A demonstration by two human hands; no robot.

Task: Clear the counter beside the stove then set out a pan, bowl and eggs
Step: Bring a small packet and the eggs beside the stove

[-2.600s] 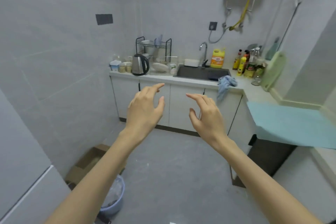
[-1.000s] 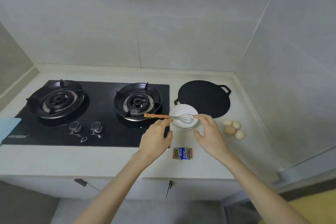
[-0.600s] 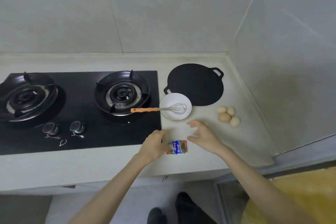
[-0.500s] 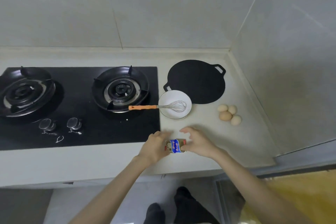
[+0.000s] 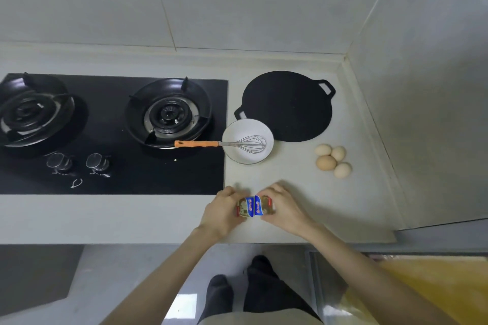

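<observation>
Both hands pinch a small blue-and-brown packet [image 5: 255, 209] at the counter's [image 5: 303, 200] front edge, the left hand [image 5: 224, 210] on one end and the right hand [image 5: 284, 208] on the other. It looks light and possibly soft, best held by its ends. The black pan [image 5: 286, 107], white bowl [image 5: 247, 141] and fragile eggs [image 5: 333, 161] sit behind it.
</observation>
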